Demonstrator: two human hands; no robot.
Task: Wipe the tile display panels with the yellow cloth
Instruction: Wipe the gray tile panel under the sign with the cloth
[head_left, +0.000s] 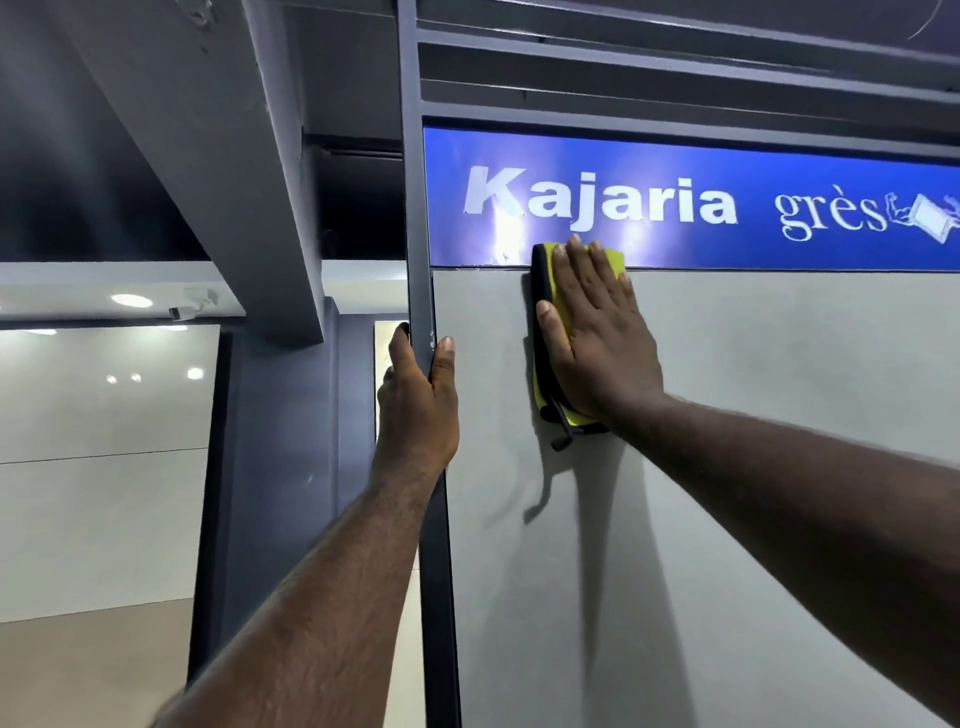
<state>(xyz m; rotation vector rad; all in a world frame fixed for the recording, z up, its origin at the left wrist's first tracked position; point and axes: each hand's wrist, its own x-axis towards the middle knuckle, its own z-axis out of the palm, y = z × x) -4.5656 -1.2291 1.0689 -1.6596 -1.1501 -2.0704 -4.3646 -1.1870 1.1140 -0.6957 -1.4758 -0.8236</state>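
Pressing folded yellow cloth (612, 261) onto matte panel (779, 389).

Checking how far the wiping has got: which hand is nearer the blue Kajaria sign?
Right. The right hand presses the yellow cloth flat, fingertips over the lower edge of the blue sign. The left hand grips the dark frame lower down, to its left.

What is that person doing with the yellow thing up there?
A person is cleaning a grey tile panel. The right hand lies flat on the yellow cloth and presses it against the top of the panel, just where it meets the blue sign. The left hand grips the dark frame at the panel's edge.
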